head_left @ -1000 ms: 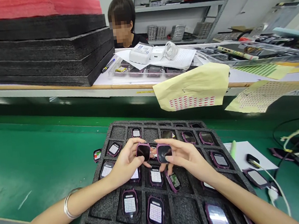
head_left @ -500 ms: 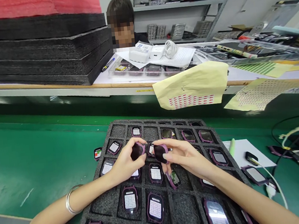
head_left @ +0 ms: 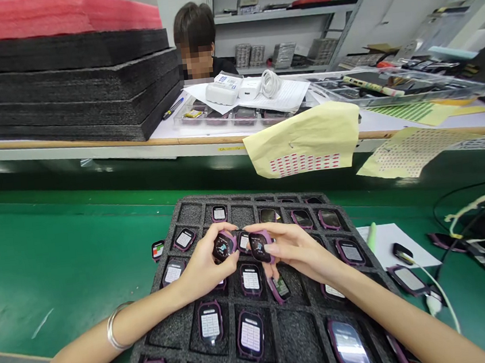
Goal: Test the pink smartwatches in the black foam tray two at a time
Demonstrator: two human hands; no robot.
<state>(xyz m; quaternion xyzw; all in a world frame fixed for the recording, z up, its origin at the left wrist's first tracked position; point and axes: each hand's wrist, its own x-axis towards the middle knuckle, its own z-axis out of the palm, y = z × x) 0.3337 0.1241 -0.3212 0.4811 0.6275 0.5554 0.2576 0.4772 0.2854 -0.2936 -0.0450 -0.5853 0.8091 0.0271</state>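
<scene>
The left hand (head_left: 202, 265) pinches a small purple watch body (head_left: 223, 246) in its fingertips, screen tipped up toward the camera. Just beside it, the right hand (head_left: 295, 249) pinches a second watch body (head_left: 260, 246) the same way. Both sit just above the black foam tray (head_left: 178, 332). Many tray pockets hold more watch bodies lying flat with their long sides running away from the person; some pockets have none.

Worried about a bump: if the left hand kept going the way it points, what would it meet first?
Probably the right hand's watch: the left hand, holding its own watch, points right toward it across a small gap. Depth is unclear.
</scene>
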